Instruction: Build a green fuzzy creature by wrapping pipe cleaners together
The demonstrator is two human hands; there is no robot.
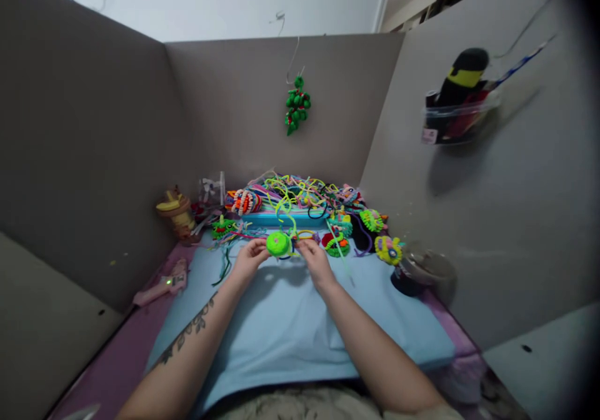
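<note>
My left hand [250,259] pinches the left side of a bright green round pipe-cleaner piece [278,244], held just above the light blue cloth [281,326]. From the other side, my right hand [315,261] has its fingers closed on the strands sticking out of the same piece. A long green pipe cleaner [287,215] rises from it toward the pile behind.
A heap of coloured pipe cleaners [295,192] and finished pieces lies behind the hands on a blue tray. A pink glue gun [164,285] rests at left, a dark cup [412,273] at right. Grey partition walls enclose the desk; a green ornament [297,104] hangs on the back wall.
</note>
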